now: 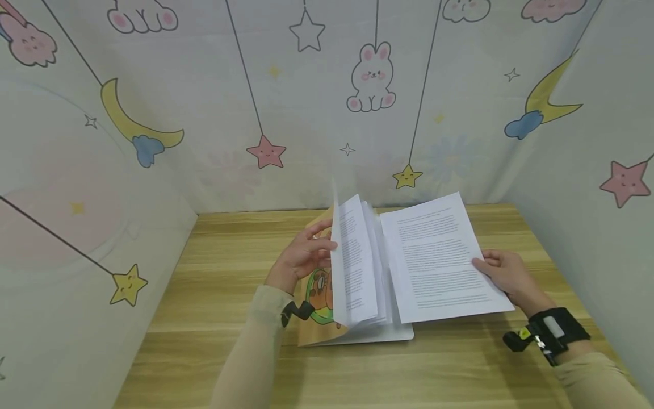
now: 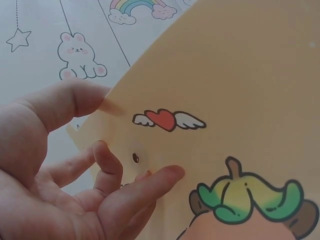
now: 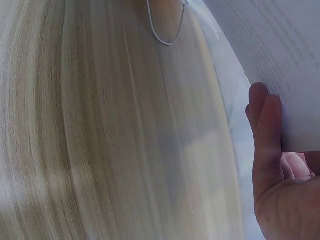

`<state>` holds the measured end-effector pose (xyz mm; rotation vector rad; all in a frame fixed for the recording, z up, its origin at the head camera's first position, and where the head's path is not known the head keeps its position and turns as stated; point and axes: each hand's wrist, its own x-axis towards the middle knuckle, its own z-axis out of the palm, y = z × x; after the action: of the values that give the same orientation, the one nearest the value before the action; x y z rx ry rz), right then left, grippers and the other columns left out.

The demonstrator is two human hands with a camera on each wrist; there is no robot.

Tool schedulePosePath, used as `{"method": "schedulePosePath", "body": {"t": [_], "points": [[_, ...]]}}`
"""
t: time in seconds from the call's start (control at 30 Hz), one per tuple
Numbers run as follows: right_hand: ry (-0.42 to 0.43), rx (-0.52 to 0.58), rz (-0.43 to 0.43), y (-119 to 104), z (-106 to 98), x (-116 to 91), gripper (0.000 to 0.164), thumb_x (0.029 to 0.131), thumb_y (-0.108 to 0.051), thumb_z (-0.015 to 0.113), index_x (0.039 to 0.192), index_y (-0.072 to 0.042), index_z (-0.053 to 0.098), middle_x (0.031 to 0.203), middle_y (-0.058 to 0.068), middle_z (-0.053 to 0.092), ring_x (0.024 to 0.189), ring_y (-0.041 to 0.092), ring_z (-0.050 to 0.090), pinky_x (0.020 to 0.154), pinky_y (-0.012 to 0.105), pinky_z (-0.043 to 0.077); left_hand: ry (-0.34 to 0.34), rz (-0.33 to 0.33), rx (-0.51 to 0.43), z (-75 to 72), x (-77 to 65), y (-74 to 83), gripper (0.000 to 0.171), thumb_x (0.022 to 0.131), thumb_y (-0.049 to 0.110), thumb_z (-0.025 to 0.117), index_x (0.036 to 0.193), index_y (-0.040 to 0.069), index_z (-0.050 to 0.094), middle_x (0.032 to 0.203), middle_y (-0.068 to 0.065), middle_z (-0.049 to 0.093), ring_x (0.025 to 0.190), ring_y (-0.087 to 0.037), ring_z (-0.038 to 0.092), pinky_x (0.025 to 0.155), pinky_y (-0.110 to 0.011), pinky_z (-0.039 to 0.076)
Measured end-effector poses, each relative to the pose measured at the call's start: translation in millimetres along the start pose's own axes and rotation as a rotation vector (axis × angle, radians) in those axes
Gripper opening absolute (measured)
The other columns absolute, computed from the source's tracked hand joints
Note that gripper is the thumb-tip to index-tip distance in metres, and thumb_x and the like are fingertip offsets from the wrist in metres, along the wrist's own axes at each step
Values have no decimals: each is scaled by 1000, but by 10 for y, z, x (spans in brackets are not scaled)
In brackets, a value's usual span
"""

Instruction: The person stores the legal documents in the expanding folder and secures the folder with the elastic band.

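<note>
1. Head view: a folder [image 1: 365,335] lay partly open on the wooden table [image 1: 214,278], its orange cover [image 1: 308,332] raised. The left hand [image 1: 301,258] held that cover near its free edge, thumb on the inner side, fingers spread loosely over the outer face. Inside stood a bundle of printed pages [image 1: 356,255], fanned and leaning. To the right, the right hand [image 1: 511,278] pinched a printed sheet [image 1: 441,261] by its outer edge, thumb on top; the sheet tilted above the table, its inner edge beside the pages. A likely trouble was the leaning pages slumping and catching that edge, since neither hand steadied them.

2. Left wrist view: the cover filled much of the picture, with a winged heart [image 2: 167,120] and a leafy green cap [image 2: 245,200] printed on it. The fingers were half bent and the hold looked light, so a springy cover could have slipped free and flapped down.

3. Right wrist view: fingers lay against the sheet near its corner; the thumb's place could not be told here. Held at one side only, the paper might have bent or creased under its own weight.
</note>
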<state>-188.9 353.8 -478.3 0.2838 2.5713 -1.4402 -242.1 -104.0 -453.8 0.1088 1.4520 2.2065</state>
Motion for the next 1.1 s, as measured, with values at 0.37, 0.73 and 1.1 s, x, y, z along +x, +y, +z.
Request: {"method": "schedulePosePath", "body": {"t": [0.37, 0.73, 1.1], "points": [[-7, 26, 16, -8, -14, -19, 53, 110, -29, 57, 143, 12, 49, 100, 8, 77, 80, 19, 74, 67, 33, 61, -4, -1, -11, 18, -24, 17, 73, 94, -9, 63, 160, 11, 42, 152, -32, 47, 102, -32, 69, 78, -41, 62], [-9, 30, 16, 2, -19, -14, 55, 110, -29, 57, 145, 13, 48, 101, 9, 77, 80, 19, 75, 66, 34, 61, -2, -3, -6, 17, -22, 16, 73, 94, -9, 63, 161, 11, 42, 151, -31, 48, 102, -33, 69, 78, -41, 61], [-4, 14, 5, 0, -13, -12, 56, 109, -30, 58, 145, 12, 49, 102, 11, 77, 80, 19, 74, 66, 33, 61, 0, 1, 3, 13, -16, 20, 72, 95, -7, 65, 160, 12, 43, 149, -29, 51, 100, -31, 70, 78, -41, 62]]}}
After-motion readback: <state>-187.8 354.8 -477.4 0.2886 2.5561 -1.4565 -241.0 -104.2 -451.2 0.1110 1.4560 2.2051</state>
